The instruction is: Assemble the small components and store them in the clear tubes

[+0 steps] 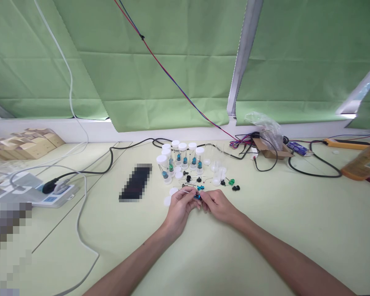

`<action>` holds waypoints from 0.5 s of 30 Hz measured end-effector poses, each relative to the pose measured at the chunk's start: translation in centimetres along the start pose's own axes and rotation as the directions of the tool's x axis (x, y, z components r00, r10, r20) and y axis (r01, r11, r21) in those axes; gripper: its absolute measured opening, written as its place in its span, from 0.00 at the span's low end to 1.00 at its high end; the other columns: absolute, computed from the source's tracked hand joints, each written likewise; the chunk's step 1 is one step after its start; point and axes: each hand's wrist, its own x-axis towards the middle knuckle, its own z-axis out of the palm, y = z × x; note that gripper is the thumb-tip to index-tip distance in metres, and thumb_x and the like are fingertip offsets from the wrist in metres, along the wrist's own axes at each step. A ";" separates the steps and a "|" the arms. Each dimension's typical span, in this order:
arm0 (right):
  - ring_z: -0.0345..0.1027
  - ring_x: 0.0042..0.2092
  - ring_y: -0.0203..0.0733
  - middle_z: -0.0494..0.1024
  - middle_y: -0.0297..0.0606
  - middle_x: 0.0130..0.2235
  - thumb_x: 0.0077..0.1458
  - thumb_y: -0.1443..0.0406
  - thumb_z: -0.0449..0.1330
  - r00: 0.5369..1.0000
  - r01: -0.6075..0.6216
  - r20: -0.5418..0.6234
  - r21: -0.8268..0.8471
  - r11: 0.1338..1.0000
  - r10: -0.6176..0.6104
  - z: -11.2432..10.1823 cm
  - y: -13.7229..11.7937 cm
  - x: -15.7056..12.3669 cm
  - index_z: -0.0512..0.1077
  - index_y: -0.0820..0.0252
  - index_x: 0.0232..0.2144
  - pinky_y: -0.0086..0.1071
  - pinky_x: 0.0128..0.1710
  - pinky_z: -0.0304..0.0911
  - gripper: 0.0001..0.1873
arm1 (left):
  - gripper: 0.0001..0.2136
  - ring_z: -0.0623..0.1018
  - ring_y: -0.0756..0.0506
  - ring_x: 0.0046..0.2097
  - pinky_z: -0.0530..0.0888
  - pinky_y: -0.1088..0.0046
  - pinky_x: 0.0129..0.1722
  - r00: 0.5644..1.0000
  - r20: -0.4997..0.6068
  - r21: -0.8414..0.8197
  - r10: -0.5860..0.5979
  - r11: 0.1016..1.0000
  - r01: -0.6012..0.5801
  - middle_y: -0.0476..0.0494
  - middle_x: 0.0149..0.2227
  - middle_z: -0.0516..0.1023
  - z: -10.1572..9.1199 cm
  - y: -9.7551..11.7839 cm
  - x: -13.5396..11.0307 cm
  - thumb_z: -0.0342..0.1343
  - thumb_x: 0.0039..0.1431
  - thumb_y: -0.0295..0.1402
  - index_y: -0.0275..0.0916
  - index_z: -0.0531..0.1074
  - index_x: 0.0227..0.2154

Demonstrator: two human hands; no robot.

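Observation:
My left hand (180, 205) and my right hand (217, 204) meet at the middle of the pale green table (265, 230), fingers pinched together around a small blue part (197, 197) held between them. A thin metal pin (185, 191) lies just above my left fingers. Behind stand several clear vials with white caps (179, 160), some with blue or green parts inside. Loose black, blue and green small parts (231, 183) and white caps (169, 196) lie scattered around the hands.
A dark pixelated rectangle (136, 182) lies left of the vials. A power strip (49, 195) with black and white cables sits far left, wooden blocks (24, 144) behind it. A cardboard box with a plastic bag (269, 144), tangled wires and an orange meter (365, 162) stand at right.

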 end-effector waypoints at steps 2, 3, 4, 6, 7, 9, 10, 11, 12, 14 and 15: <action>0.64 0.23 0.34 0.69 0.33 0.19 0.65 0.49 0.39 1.000 -0.005 -0.004 -0.005 1.000 0.005 0.1 0.1 0.0 0.69 0.61 0.19 0.27 0.29 0.58 0.34 | 0.07 0.74 0.50 0.25 0.71 0.73 0.28 1.000 -0.004 -0.002 -0.002 1.000 0.002 0.46 0.26 0.75 0.0 0.0 0.0 0.64 0.48 0.32 0.34 0.73 0.26; 0.64 0.24 0.34 0.69 0.33 0.19 0.65 0.49 0.38 1.000 -0.008 -0.002 -0.005 1.000 0.008 0.1 0.1 0.0 0.69 0.61 0.19 0.26 0.29 0.58 0.34 | 0.07 0.74 0.50 0.25 0.71 0.73 0.28 1.000 -0.004 -0.005 -0.003 1.000 0.003 0.46 0.26 0.75 0.0 0.0 0.0 0.64 0.48 0.32 0.34 0.73 0.26; 0.64 0.24 0.34 0.69 0.33 0.19 0.65 0.49 0.39 1.000 -0.013 -0.002 -0.005 1.000 0.013 0.1 0.1 0.0 0.69 0.61 0.19 0.26 0.29 0.58 0.34 | 0.07 0.74 0.50 0.25 0.71 0.73 0.28 1.000 -0.004 -0.009 -0.003 1.000 0.003 0.46 0.26 0.75 0.0 0.0 0.0 0.64 0.48 0.32 0.34 0.73 0.26; 0.63 0.23 0.34 0.69 0.33 0.19 0.65 0.49 0.39 1.000 -0.022 -0.003 -0.001 1.000 0.022 0.0 0.0 0.1 0.69 0.61 0.19 0.26 0.29 0.58 0.33 | 0.07 0.74 0.50 0.26 0.71 0.73 0.28 1.000 -0.011 -0.022 -0.003 1.000 0.003 0.46 0.26 0.75 0.0 -0.1 0.1 0.65 0.48 0.32 0.34 0.73 0.26; 0.63 0.23 0.34 0.69 0.32 0.19 0.65 0.50 0.40 1.000 -0.024 -0.002 0.003 1.000 0.024 0.0 -0.1 0.1 0.69 0.61 0.20 0.26 0.28 0.57 0.32 | 0.07 0.73 0.50 0.26 0.71 0.74 0.28 1.000 -0.016 -0.028 -0.003 1.000 0.003 0.46 0.26 0.74 -0.1 -0.1 0.1 0.65 0.47 0.31 0.34 0.73 0.27; 0.61 0.23 0.33 0.68 0.31 0.20 0.65 0.51 0.44 1.000 -0.019 -0.001 0.010 1.000 0.019 -0.1 -0.3 0.0 0.69 0.61 0.22 0.26 0.27 0.56 0.28 | 0.07 0.73 0.51 0.26 0.71 0.74 0.28 1.000 -0.027 -0.037 0.000 0.999 -0.001 0.47 0.26 0.74 -0.1 -0.1 0.2 0.65 0.47 0.31 0.34 0.73 0.27; 0.60 0.23 0.33 0.69 0.31 0.20 0.64 0.51 0.46 1.000 -0.013 -0.002 0.013 1.000 0.013 -0.1 -0.5 0.0 0.70 0.60 0.23 0.26 0.26 0.56 0.26 | 0.07 0.73 0.51 0.26 0.71 0.74 0.28 0.999 -0.034 -0.041 0.003 0.999 -0.004 0.47 0.27 0.74 -0.1 -0.1 0.2 0.65 0.47 0.31 0.34 0.73 0.27; 0.60 0.23 0.33 0.69 0.31 0.22 0.63 0.52 0.47 1.000 -0.007 -0.003 0.016 1.000 0.007 -0.2 -0.6 0.0 0.70 0.60 0.25 0.26 0.26 0.55 0.23 | 0.07 0.73 0.51 0.27 0.71 0.75 0.28 0.999 -0.040 -0.043 0.005 0.999 -0.006 0.47 0.27 0.74 -0.1 -0.1 0.2 0.65 0.47 0.31 0.34 0.73 0.27; 0.59 0.24 0.33 0.70 0.31 0.23 0.63 0.53 0.49 1.000 0.000 -0.006 0.018 1.000 0.000 -0.2 -0.6 0.0 0.70 0.60 0.26 0.26 0.26 0.55 0.21 | 0.07 0.73 0.51 0.27 0.71 0.75 0.28 0.999 -0.045 -0.045 0.005 0.999 -0.007 0.47 0.27 0.74 -0.1 -0.1 0.2 0.65 0.46 0.31 0.34 0.73 0.26; 0.59 0.24 0.33 0.71 0.31 0.24 0.62 0.54 0.50 1.000 0.012 -0.008 0.014 1.000 -0.012 -0.2 -0.6 -0.1 0.71 0.60 0.27 0.26 0.26 0.55 0.19 | 0.07 0.73 0.51 0.27 0.71 0.75 0.28 0.999 -0.050 -0.046 0.003 0.999 -0.005 0.47 0.27 0.74 -0.2 -0.1 0.2 0.65 0.46 0.31 0.34 0.73 0.26; 0.59 0.24 0.33 0.71 0.31 0.23 0.63 0.54 0.50 1.000 0.017 -0.006 0.007 1.000 -0.017 -0.2 -0.6 -0.1 0.71 0.60 0.27 0.26 0.26 0.55 0.20 | 0.07 0.73 0.51 0.27 0.71 0.75 0.28 0.999 -0.048 -0.043 0.002 0.999 -0.004 0.47 0.27 0.74 -0.2 -0.1 0.2 0.65 0.46 0.31 0.34 0.73 0.26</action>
